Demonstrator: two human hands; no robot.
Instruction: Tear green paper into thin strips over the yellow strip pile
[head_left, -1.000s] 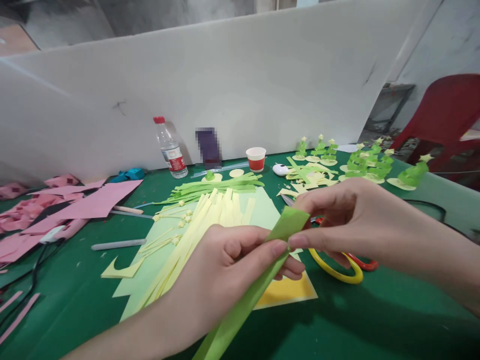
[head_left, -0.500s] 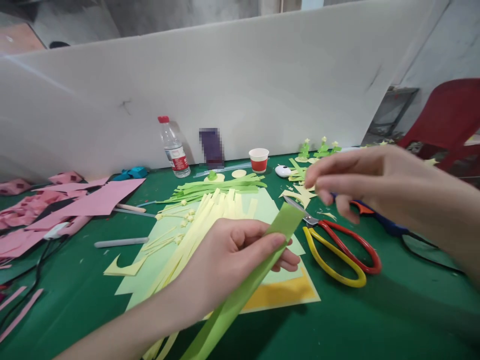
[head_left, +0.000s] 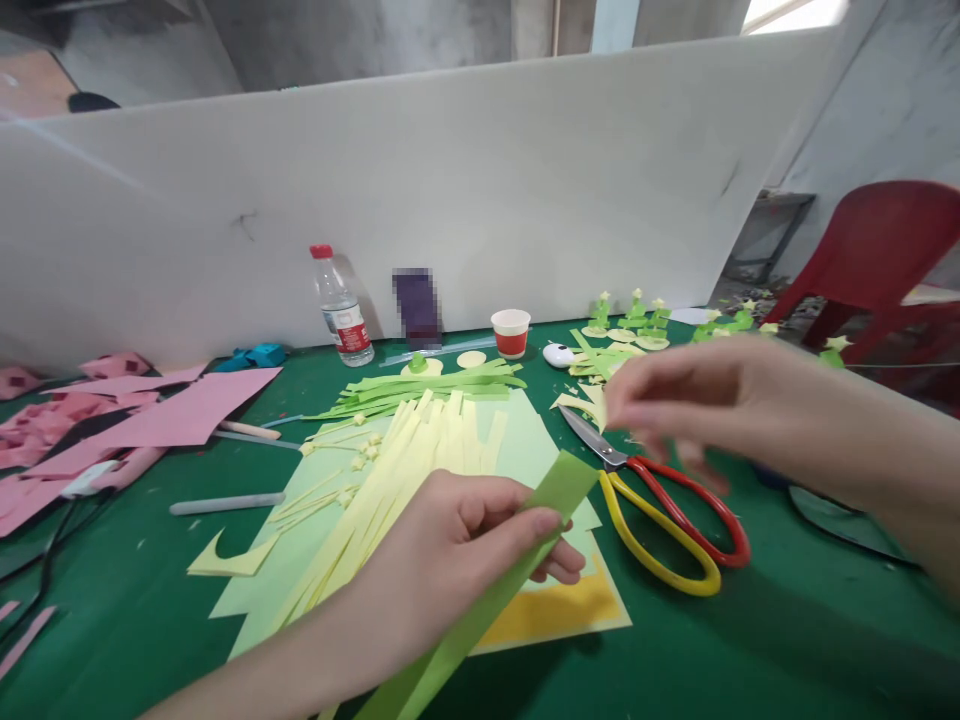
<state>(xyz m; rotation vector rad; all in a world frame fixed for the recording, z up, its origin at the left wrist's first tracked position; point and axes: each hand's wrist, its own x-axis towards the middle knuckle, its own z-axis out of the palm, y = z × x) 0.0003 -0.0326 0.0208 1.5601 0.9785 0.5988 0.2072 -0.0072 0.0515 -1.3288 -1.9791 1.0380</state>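
Observation:
A flat green paper strip (head_left: 480, 620) is pinched between the thumb and fingers of my left hand (head_left: 480, 540). Its cut end sticks up past my fingertips, while the rest runs down towards me and leaves the bottom of the view. My right hand (head_left: 682, 400) hovers in the air over the scissors, slightly blurred. Its fingers are loosely bent and apart, and I see nothing in them. Below it, scissors (head_left: 660, 510) with one red and one yellow handle lie on the table. Long pale yellow paper strips (head_left: 405, 460) lie beyond my left hand on light green sheets (head_left: 517, 430).
Green strips (head_left: 450, 385), a paper cup (head_left: 511, 335) and a water bottle (head_left: 343, 315) stand or lie towards the white partition (head_left: 450, 180). Pink paper (head_left: 187, 405) is at left. Small paper plants with stars (head_left: 637, 320) stand at back right. A red chair (head_left: 885, 250) is beyond.
The view has tilted up and shifted a little right, so more of the paper plants show. My left hand keeps its hold on the green strip. My right hand stays raised near the scissors.

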